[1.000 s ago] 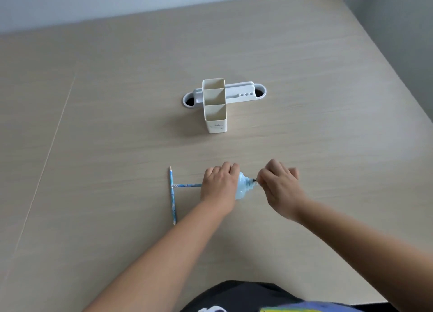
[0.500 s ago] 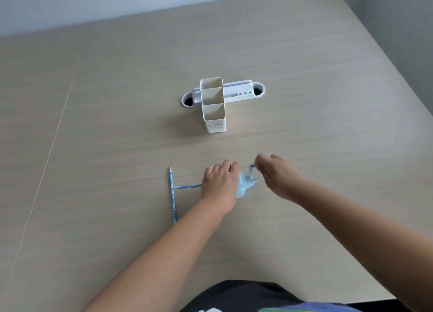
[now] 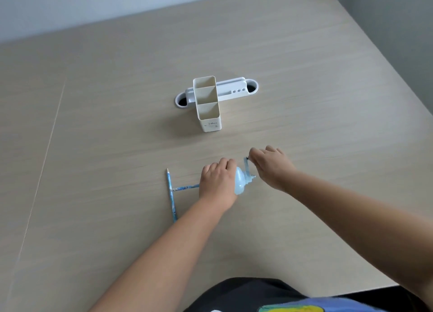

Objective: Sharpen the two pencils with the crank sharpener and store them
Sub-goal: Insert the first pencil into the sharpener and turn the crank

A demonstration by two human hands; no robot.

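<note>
A person works at a pale wood-grain counter (image 3: 93, 148), seen from a head-worn camera looking down over both bare forearms; the left hand (image 3: 219, 183) is closed over the body of a light-blue crank sharpener (image 3: 240, 183), pressing it down on the counter and hiding most of it; the right hand (image 3: 271, 165) is closed too, its fingertips (image 3: 253, 153) pinched on the top of the crank handle (image 3: 247, 165), which stands up and away from the sharpener's right end; one blue pencil (image 3: 185, 188) lies level along the counter and runs under the left hand toward the sharpener, its far end hidden by the hand, so whether it sits inside the sharpener cannot be told; the second blue pencil (image 3: 171, 195) lies flat on the counter to the left, pointing away from the person with a sharpened tip at its far end; the free end of the first pencil meets it about a third of the way down, the two forming a T; a cream pencil holder (image 3: 207, 105) with three open compartments stands well beyond the hands, near the middle of the counter; directly behind it a white oval cable grommet (image 3: 234, 90) is set into the counter surface; a grey wall (image 3: 70, 7) rises behind the far edge of the counter.
</note>
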